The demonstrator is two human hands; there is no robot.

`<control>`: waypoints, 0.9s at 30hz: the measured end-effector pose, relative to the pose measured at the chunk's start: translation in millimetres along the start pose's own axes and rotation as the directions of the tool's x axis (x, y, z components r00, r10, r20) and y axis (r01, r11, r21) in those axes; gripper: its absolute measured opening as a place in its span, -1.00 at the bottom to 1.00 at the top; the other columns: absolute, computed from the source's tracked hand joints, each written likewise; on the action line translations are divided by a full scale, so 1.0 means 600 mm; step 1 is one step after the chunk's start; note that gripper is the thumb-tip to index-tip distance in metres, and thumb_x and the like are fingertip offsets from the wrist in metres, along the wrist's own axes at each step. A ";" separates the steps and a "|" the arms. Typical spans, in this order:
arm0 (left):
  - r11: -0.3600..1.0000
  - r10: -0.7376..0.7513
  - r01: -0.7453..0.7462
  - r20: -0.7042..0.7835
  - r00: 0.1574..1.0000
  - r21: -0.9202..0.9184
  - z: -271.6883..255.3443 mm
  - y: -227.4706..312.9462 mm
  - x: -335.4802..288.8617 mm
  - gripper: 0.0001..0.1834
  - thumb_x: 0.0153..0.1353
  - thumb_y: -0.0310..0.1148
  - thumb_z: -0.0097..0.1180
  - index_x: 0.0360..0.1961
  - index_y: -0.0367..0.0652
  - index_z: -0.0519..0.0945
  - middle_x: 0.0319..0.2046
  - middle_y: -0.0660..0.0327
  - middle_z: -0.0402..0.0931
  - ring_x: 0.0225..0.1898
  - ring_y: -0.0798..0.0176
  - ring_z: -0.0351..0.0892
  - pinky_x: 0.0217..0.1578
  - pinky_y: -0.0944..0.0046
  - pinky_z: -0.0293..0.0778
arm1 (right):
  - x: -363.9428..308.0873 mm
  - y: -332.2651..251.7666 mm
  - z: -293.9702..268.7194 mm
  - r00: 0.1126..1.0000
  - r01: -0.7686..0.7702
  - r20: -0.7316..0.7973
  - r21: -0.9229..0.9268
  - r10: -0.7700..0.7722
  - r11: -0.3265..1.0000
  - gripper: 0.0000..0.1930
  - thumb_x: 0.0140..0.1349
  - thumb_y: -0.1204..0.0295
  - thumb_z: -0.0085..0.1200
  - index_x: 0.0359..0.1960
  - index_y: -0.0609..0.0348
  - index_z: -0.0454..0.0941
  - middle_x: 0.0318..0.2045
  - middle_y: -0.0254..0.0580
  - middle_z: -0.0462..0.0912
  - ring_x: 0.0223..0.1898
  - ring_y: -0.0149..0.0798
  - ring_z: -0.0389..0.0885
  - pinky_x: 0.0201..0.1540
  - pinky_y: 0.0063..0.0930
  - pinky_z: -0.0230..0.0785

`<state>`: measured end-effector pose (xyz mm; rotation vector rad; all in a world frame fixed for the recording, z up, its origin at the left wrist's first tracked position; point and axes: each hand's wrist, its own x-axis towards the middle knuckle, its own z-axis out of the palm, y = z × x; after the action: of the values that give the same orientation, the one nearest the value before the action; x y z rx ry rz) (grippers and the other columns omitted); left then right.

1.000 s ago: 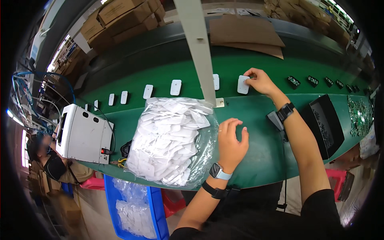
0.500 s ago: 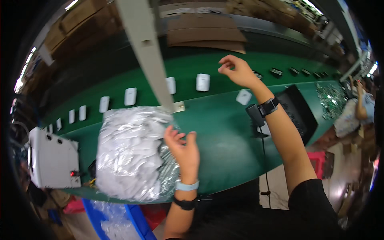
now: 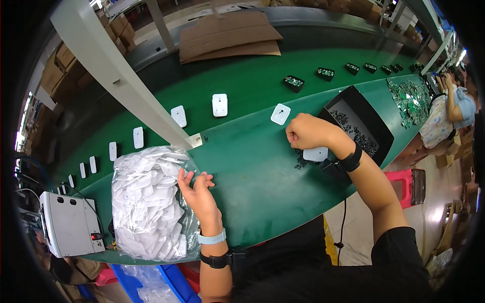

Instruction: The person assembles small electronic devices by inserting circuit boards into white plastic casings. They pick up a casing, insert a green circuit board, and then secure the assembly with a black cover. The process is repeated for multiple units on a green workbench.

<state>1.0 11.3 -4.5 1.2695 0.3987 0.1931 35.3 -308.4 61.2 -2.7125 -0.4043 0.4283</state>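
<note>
My left hand (image 3: 198,197) is open, palm up and fingers apart, at the right edge of a clear plastic bag (image 3: 146,202) full of white plastic covers. Nothing shows in it. My right hand (image 3: 312,132) is closed, its fingertips curled down and hidden, so what it holds, if anything, cannot be seen. It hovers by small black parts (image 3: 301,160) scattered on the green table. A white cover (image 3: 316,154) lies just below that hand, partly hidden by the wrist. Another white cover (image 3: 280,114) with a dark spot in its middle lies just beyond it.
Right of my hand stands a black box (image 3: 383,143) with more small black parts. Black cases with circuit boards (image 3: 294,83) and white-covered units (image 3: 220,105) line the green belt. A pale post (image 3: 121,81) stands at left. Circuit boards (image 3: 410,101) are heaped near a person at far right.
My right hand has come down and back from over the belt to the small black parts, and its fingers have curled in. The whole view has shifted; my left hand stays beside the bag.
</note>
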 end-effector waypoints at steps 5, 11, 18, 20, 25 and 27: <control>0.875 0.357 -0.348 0.037 0.933 0.338 -0.008 -0.012 0.011 -0.22 0.23 -0.62 0.18 0.46 -0.31 0.16 0.15 0.05 0.31 -0.31 0.31 0.60 -0.31 0.32 0.53 | 0.003 -0.011 0.006 0.998 -0.053 -0.018 -0.069 0.052 0.996 -0.99 -0.07 0.57 0.20 -0.57 0.21 0.61 -0.48 -0.02 0.71 -0.37 0.04 0.73 -0.28 -0.17 0.57; 0.931 0.174 -0.168 0.011 0.985 0.325 -0.003 -0.003 0.008 -0.20 0.23 -0.60 0.18 0.47 -0.30 0.15 0.24 -0.10 0.38 -0.41 0.27 0.69 -0.50 0.38 0.47 | -0.005 -0.011 0.008 0.994 -0.062 -0.093 -0.049 0.057 0.997 -0.98 -0.07 0.55 0.18 -0.57 0.22 0.61 -0.52 0.00 0.69 -0.40 0.05 0.71 -0.28 -0.16 0.56; 0.981 0.117 -0.125 0.063 0.991 0.147 -0.001 -0.009 0.011 -0.19 0.26 -0.62 0.12 0.51 -0.30 0.08 0.43 -0.25 0.16 -0.38 0.22 0.71 -0.62 0.41 0.43 | 0.012 -0.072 -0.020 0.923 0.178 -0.368 0.153 -0.111 0.972 -0.86 0.10 0.54 0.07 -0.40 0.30 0.68 -0.43 0.05 0.68 -0.37 -0.02 0.68 -0.26 -0.24 0.53; 0.977 0.150 -0.161 0.088 0.985 0.141 -0.002 -0.005 0.009 -0.17 0.26 -0.63 0.12 0.52 -0.31 0.05 0.47 -0.25 0.09 -0.31 0.22 0.72 -0.59 0.43 0.45 | 0.030 -0.116 -0.010 0.942 0.253 -0.303 0.356 -0.146 0.900 -0.85 0.18 0.54 0.09 -0.29 0.30 0.70 -0.35 -0.02 0.71 -0.33 -0.16 0.67 -0.22 -0.32 0.53; 0.967 0.177 -0.192 0.103 0.979 0.167 0.004 -0.001 0.015 -0.16 0.25 -0.65 0.10 0.53 -0.31 0.03 0.52 -0.24 -0.02 -0.20 0.23 0.73 -0.52 0.45 0.50 | 0.096 -0.133 0.087 0.955 0.294 -0.220 0.807 -0.201 0.512 -0.84 0.38 0.51 0.12 -0.12 0.32 0.67 -0.24 -0.23 0.72 -0.20 -0.42 0.64 -0.08 -0.49 0.51; 0.957 0.164 -0.189 0.127 0.978 0.221 0.003 -0.003 0.013 -0.17 0.25 -0.64 0.12 0.52 -0.32 0.07 0.48 -0.21 0.07 -0.25 0.25 0.73 -0.50 0.46 0.50 | 0.101 -0.126 0.108 0.971 0.234 -0.174 0.841 -0.167 0.487 -0.84 0.40 0.50 0.12 -0.12 0.33 0.67 -0.25 -0.25 0.71 -0.20 -0.45 0.63 -0.08 -0.51 0.50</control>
<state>8.8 12.0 -7.4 1.5406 0.2185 0.2344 51.8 -201.0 18.8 -1.6491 -0.3499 0.3343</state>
